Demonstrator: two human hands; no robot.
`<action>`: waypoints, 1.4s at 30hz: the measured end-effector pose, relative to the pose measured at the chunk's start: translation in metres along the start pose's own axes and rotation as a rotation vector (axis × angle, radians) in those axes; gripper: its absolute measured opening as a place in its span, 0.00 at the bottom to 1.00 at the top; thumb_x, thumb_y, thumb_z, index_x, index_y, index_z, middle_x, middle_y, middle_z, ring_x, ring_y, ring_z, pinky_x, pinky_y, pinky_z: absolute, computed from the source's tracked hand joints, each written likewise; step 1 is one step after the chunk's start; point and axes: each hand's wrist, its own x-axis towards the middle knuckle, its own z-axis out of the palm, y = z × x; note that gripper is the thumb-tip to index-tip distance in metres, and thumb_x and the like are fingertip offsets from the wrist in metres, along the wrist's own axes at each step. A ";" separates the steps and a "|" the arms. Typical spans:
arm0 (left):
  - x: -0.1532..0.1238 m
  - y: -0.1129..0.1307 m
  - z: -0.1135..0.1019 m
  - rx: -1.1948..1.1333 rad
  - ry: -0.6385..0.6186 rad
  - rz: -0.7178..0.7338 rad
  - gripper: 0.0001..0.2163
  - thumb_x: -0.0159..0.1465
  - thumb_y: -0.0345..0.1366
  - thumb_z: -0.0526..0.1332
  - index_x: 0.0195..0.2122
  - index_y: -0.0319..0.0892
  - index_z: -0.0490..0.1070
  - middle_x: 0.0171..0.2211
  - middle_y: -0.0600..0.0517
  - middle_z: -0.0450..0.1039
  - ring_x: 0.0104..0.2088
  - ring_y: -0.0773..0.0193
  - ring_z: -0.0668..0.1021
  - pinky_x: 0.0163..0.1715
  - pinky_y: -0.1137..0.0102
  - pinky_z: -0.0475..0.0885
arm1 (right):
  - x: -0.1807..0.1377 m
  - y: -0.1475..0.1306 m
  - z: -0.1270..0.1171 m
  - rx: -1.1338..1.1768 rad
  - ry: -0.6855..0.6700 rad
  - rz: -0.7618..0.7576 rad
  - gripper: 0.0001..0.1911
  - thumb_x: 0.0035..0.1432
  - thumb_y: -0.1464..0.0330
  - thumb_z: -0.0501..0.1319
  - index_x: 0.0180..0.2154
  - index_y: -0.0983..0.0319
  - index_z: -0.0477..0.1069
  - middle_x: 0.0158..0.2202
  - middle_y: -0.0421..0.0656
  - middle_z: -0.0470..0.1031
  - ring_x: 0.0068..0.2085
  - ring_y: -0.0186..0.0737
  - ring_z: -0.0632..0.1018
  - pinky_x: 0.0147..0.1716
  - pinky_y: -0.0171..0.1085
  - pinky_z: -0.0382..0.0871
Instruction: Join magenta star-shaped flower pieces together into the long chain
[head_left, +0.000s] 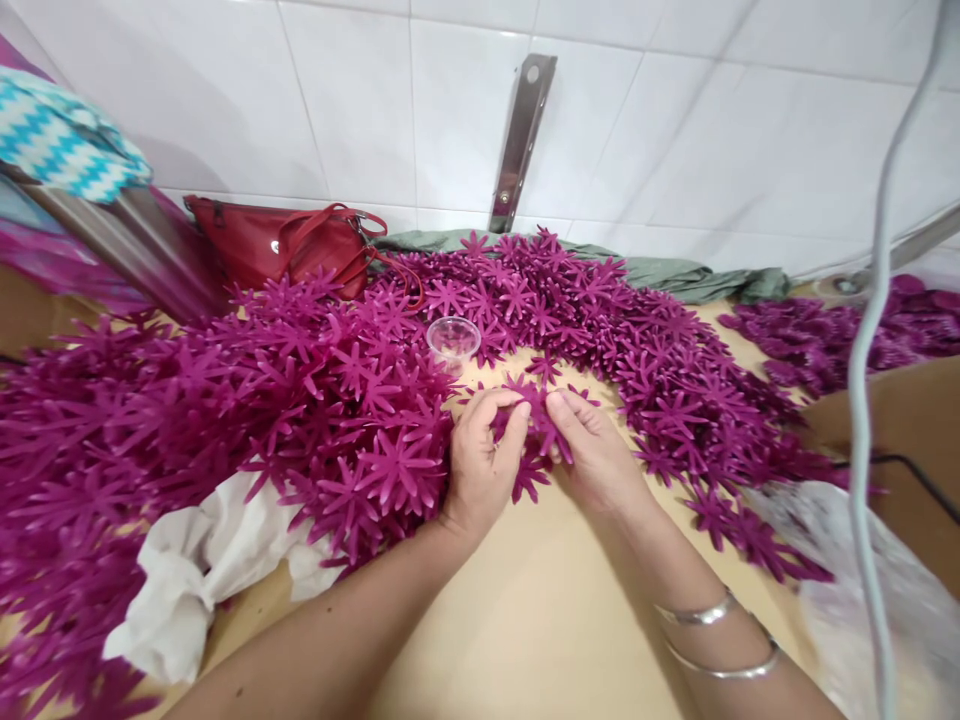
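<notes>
Both of my hands meet at the middle of a tan table (525,600). My left hand (480,455) and my right hand (596,450) pinch the same small bunch of magenta star-shaped flower pieces (534,425) between their fingertips. A big heap of the same magenta flowers (322,400) arcs around my hands from the left, over the back, to the right. Just beyond my fingers stands a small clear plastic cup (453,340) among the flowers. Two silver bangles (712,640) sit on my right wrist.
A red handbag (285,245) lies at the back left against the white tiled wall. A crumpled white cloth (202,570) sits under the flowers at the front left. A clear plastic bag (877,590) lies right, crossed by a grey cable (862,420). Green cloth (675,275) lines the wall.
</notes>
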 end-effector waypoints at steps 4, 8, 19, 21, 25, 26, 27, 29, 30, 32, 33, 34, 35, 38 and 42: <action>0.000 -0.009 0.003 -0.089 0.089 -0.107 0.05 0.72 0.36 0.58 0.42 0.43 0.72 0.40 0.49 0.75 0.43 0.61 0.78 0.49 0.65 0.73 | 0.004 -0.006 0.002 0.106 0.092 -0.044 0.17 0.58 0.51 0.72 0.32 0.57 0.76 0.28 0.37 0.77 0.28 0.34 0.73 0.31 0.34 0.71; -0.002 -0.014 0.005 -0.138 0.154 -0.129 0.10 0.67 0.30 0.60 0.49 0.44 0.68 0.47 0.47 0.74 0.48 0.60 0.78 0.52 0.64 0.74 | 0.007 -0.010 0.001 0.158 0.110 -0.041 0.14 0.53 0.57 0.76 0.37 0.55 0.78 0.35 0.39 0.81 0.34 0.38 0.78 0.37 0.38 0.75; 0.002 -0.004 0.000 0.030 0.099 0.093 0.08 0.69 0.33 0.60 0.48 0.44 0.71 0.50 0.45 0.74 0.55 0.55 0.76 0.62 0.57 0.70 | 0.005 -0.008 0.001 0.003 0.054 -0.022 0.18 0.45 0.59 0.80 0.37 0.56 0.80 0.35 0.39 0.83 0.34 0.38 0.80 0.40 0.38 0.77; 0.003 -0.003 0.000 0.030 0.077 0.094 0.06 0.69 0.33 0.61 0.47 0.44 0.72 0.48 0.45 0.75 0.54 0.56 0.77 0.60 0.57 0.71 | 0.005 -0.008 0.002 -0.012 0.048 -0.012 0.17 0.44 0.59 0.80 0.34 0.57 0.80 0.31 0.37 0.81 0.32 0.37 0.78 0.38 0.37 0.76; 0.002 -0.003 0.001 0.001 0.061 0.055 0.06 0.69 0.34 0.62 0.46 0.44 0.73 0.47 0.45 0.76 0.51 0.57 0.78 0.58 0.57 0.72 | 0.003 -0.008 0.004 0.014 0.038 0.010 0.16 0.44 0.58 0.80 0.32 0.57 0.80 0.29 0.37 0.80 0.30 0.35 0.77 0.35 0.36 0.75; 0.001 -0.003 0.002 -0.008 0.055 0.049 0.06 0.69 0.35 0.62 0.46 0.44 0.73 0.47 0.45 0.77 0.51 0.57 0.78 0.58 0.58 0.73 | 0.003 -0.009 0.004 0.023 0.045 0.014 0.17 0.44 0.58 0.80 0.32 0.57 0.80 0.29 0.37 0.80 0.29 0.35 0.76 0.34 0.35 0.74; 0.001 -0.003 0.002 -0.017 0.045 0.041 0.06 0.69 0.35 0.63 0.46 0.44 0.74 0.46 0.46 0.77 0.50 0.57 0.79 0.57 0.59 0.73 | 0.002 -0.009 0.004 0.028 0.053 0.017 0.17 0.43 0.57 0.81 0.31 0.57 0.79 0.28 0.36 0.79 0.28 0.34 0.75 0.33 0.34 0.74; 0.000 -0.003 0.002 -0.045 0.000 0.008 0.06 0.69 0.37 0.63 0.45 0.43 0.75 0.44 0.47 0.79 0.48 0.58 0.80 0.55 0.62 0.74 | 0.002 -0.009 0.005 0.020 0.065 0.014 0.18 0.42 0.56 0.81 0.30 0.58 0.79 0.25 0.36 0.77 0.26 0.33 0.74 0.30 0.33 0.72; -0.001 -0.002 0.002 -0.060 -0.030 -0.013 0.06 0.70 0.37 0.63 0.45 0.43 0.75 0.43 0.47 0.79 0.47 0.59 0.81 0.53 0.63 0.75 | 0.003 -0.009 0.005 0.015 0.067 0.011 0.19 0.42 0.56 0.81 0.29 0.58 0.79 0.24 0.35 0.77 0.25 0.33 0.73 0.29 0.33 0.72; -0.001 -0.001 0.002 -0.083 -0.081 -0.039 0.05 0.71 0.38 0.62 0.44 0.44 0.76 0.41 0.49 0.80 0.44 0.61 0.81 0.50 0.65 0.75 | 0.003 -0.008 0.004 0.019 0.076 0.014 0.20 0.42 0.54 0.81 0.29 0.58 0.78 0.23 0.35 0.76 0.24 0.32 0.73 0.28 0.33 0.72; -0.001 -0.001 0.002 -0.085 -0.095 -0.039 0.05 0.71 0.37 0.62 0.43 0.44 0.76 0.41 0.49 0.81 0.43 0.61 0.81 0.49 0.66 0.76 | 0.003 -0.007 0.004 0.030 0.082 0.019 0.21 0.42 0.53 0.80 0.29 0.58 0.78 0.24 0.36 0.77 0.25 0.33 0.74 0.28 0.33 0.73; -0.001 0.000 0.002 -0.083 -0.102 -0.032 0.04 0.71 0.36 0.62 0.42 0.44 0.76 0.40 0.50 0.81 0.43 0.61 0.81 0.49 0.66 0.75 | 0.004 -0.006 0.003 0.041 0.088 0.026 0.21 0.42 0.52 0.80 0.29 0.58 0.78 0.25 0.37 0.78 0.26 0.34 0.75 0.29 0.34 0.73; -0.001 0.000 0.002 -0.079 -0.105 -0.023 0.03 0.70 0.36 0.62 0.41 0.45 0.76 0.40 0.51 0.81 0.42 0.61 0.81 0.48 0.66 0.75 | 0.004 -0.005 0.002 0.052 0.090 0.035 0.21 0.42 0.52 0.80 0.28 0.58 0.78 0.26 0.37 0.79 0.27 0.34 0.76 0.30 0.34 0.74; -0.001 -0.001 0.002 -0.064 -0.095 -0.021 0.03 0.70 0.34 0.62 0.40 0.45 0.75 0.39 0.51 0.81 0.41 0.62 0.81 0.47 0.67 0.75 | 0.005 -0.004 0.000 0.074 0.063 0.067 0.20 0.42 0.53 0.81 0.29 0.58 0.78 0.28 0.39 0.81 0.29 0.37 0.79 0.32 0.36 0.76; -0.003 -0.001 0.001 -0.031 -0.047 -0.059 0.04 0.72 0.36 0.61 0.41 0.43 0.75 0.40 0.49 0.80 0.42 0.61 0.80 0.47 0.66 0.74 | 0.005 -0.005 -0.003 0.099 0.022 0.083 0.19 0.42 0.57 0.81 0.32 0.57 0.80 0.29 0.38 0.82 0.29 0.35 0.79 0.34 0.35 0.76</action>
